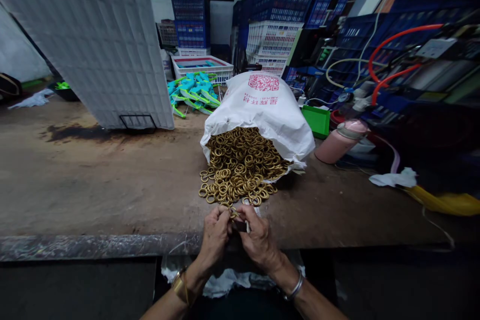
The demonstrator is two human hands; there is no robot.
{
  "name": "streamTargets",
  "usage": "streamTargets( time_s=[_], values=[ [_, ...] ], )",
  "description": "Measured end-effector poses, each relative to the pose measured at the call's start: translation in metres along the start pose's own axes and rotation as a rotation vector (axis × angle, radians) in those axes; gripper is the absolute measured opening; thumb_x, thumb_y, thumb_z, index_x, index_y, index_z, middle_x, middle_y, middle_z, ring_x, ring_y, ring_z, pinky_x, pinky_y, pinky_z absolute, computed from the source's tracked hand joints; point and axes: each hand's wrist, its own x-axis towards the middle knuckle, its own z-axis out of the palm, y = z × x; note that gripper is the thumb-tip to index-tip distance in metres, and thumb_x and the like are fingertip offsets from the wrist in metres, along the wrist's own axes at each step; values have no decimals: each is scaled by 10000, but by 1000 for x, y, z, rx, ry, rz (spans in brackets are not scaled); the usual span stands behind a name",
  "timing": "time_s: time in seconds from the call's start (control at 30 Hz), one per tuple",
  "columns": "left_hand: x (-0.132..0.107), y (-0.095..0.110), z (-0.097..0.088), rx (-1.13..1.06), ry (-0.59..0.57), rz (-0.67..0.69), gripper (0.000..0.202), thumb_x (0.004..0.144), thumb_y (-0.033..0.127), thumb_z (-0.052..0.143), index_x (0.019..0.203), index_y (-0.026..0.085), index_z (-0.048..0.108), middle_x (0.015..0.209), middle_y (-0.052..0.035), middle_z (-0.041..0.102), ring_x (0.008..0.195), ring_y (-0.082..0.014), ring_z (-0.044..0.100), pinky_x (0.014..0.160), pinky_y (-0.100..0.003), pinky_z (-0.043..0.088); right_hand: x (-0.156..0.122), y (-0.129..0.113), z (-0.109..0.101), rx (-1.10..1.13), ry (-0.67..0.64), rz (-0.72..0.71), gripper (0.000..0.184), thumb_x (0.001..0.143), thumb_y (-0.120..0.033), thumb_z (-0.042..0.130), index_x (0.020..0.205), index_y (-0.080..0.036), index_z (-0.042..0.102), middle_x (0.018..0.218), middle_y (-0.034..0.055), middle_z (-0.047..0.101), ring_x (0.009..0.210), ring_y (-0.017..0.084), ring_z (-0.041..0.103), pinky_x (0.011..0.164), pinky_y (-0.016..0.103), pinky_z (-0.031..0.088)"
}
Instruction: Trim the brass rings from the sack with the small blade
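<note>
A white sack [268,107] lies on its side on the brown workbench [93,185], its mouth toward me. Several brass-coloured rings [240,165] spill out of it in a heap. My left hand [214,234] and my right hand [256,237] meet at the bench's front edge, just below the heap. Both are closed in a pinch around a few brass rings [233,211] held between them. My right hand also seems to grip a small dark object, which I cannot make out. A bracelet sits on each wrist.
A large white ribbed panel [101,35] leans at the back left. Teal and green plastic parts [195,92] lie behind the sack. A pink flask [339,142] and a green box [317,120] are at the right, by a machine with red hoses [393,55]. Blue and white crates [275,20] are stacked behind.
</note>
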Motion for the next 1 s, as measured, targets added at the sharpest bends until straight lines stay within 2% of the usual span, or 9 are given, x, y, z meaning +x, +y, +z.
streamTargets(
  time_s=[0.17, 0.3, 0.43, 0.6, 0.67, 0.73, 0.83, 0.9, 1.0],
  values=[
    [0, -5, -1, -36, -36, -22, 206, 697, 350, 538, 809, 187, 476, 434, 90, 430, 320, -47, 283, 336, -156, 185, 3, 2, -2, 38, 85, 122, 202, 777, -188, 446, 957, -207, 536, 819, 47, 648, 745, 164, 612, 659, 241, 462],
    [-1, -4, 0, -65, -41, -9, 325, 684, 329, 554, 963, 175, 488, 457, 87, 454, 331, -45, 322, 342, -148, 208, 7, 3, -2, 91, 85, 184, 150, 803, -241, 432, 863, -200, 563, 789, 36, 646, 711, 143, 596, 635, 219, 448],
    [-4, -1, -1, -142, -147, -87, 340, 679, 402, 583, 912, 165, 511, 501, 79, 443, 338, -32, 315, 323, -141, 188, 8, 6, -2, 117, 87, 248, 131, 812, -278, 427, 801, -196, 529, 731, 16, 614, 663, 124, 568, 607, 202, 430],
    [-6, -2, -1, -209, -234, -104, 320, 679, 452, 602, 802, 182, 483, 567, 65, 460, 362, -25, 316, 332, -140, 167, 7, 2, -3, 86, 58, 191, 111, 805, -280, 429, 818, -208, 513, 709, -3, 577, 641, 121, 541, 596, 205, 403],
    [-6, -2, -1, -161, -215, -71, 265, 701, 419, 588, 770, 183, 490, 526, 74, 429, 362, -33, 288, 342, -150, 172, 8, -2, -4, 109, 31, 206, 124, 806, -298, 425, 803, -210, 513, 682, -11, 562, 613, 117, 522, 573, 204, 391],
    [-7, -1, -1, -53, -158, 34, 194, 723, 364, 570, 727, 177, 519, 492, 73, 405, 384, -49, 300, 373, -164, 225, 11, -4, -6, 160, 11, 258, 166, 814, -335, 407, 751, -210, 497, 610, -31, 512, 554, 105, 477, 533, 198, 374],
    [-9, 3, 0, 157, -98, 286, 146, 733, 287, 555, 654, 168, 578, 549, 26, 495, 509, -92, 427, 509, -195, 346, 15, -4, -7, 239, -31, 356, 242, 812, -395, 395, 664, -210, 444, 526, -59, 428, 491, 92, 413, 496, 196, 351],
    [-11, 4, 0, 240, -103, 385, 167, 746, 270, 536, 631, 167, 602, 606, 0, 549, 587, -119, 474, 582, -212, 371, 17, -2, -8, 275, -68, 410, 261, 796, -413, 407, 634, -209, 421, 505, -64, 412, 480, 90, 403, 495, 201, 348],
    [-12, 5, 0, 199, -137, 287, 169, 753, 283, 531, 648, 163, 588, 590, 10, 532, 517, -93, 441, 504, -194, 345, 18, 2, -6, 301, -91, 454, 263, 780, -408, 415, 611, -206, 412, 492, -64, 410, 480, 92, 404, 503, 208, 350]
  ],
)
